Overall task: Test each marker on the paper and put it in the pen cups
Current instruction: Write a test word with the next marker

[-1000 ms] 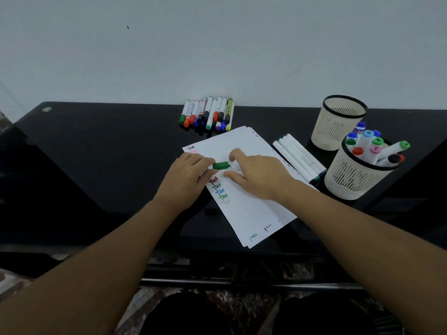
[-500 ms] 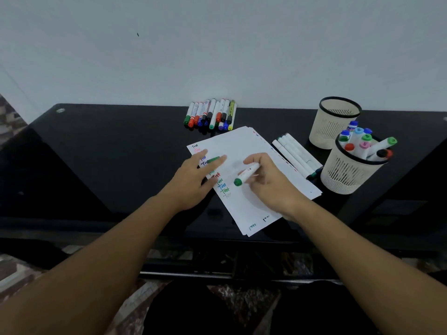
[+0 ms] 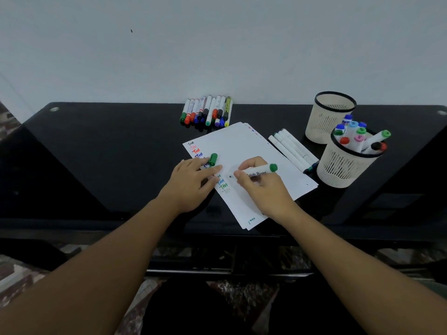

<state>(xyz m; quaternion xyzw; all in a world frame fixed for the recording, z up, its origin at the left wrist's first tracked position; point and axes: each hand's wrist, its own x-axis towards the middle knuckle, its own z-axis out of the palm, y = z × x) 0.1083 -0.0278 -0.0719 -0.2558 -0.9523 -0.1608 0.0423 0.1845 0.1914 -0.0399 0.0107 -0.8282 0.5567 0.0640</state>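
A stack of white paper point(image 3: 244, 146) lies on the black table, with a column of coloured "Test" marks down its left side. My right hand point(image 3: 263, 189) grips an uncapped white marker with a green end point(image 3: 260, 172), its tip down on the sheet beside the marks. My left hand point(image 3: 191, 182) rests on the paper's left edge with straight fingers and pinches the green cap point(image 3: 213, 159) between two of them. At the right stand two cream mesh pen cups: the far cup point(image 3: 327, 122) looks empty, and the near cup point(image 3: 343, 168) holds several markers.
Several capped markers point(image 3: 208, 110) lie in a row at the back edge by the wall. A few long white markers point(image 3: 292, 148) lie between the paper and the cups. The table's front edge runs just below the paper.
My two hands pulled the green cap off the marker. My right hand then turned the marker so its tip points left onto the paper, while my left hand kept the cap.
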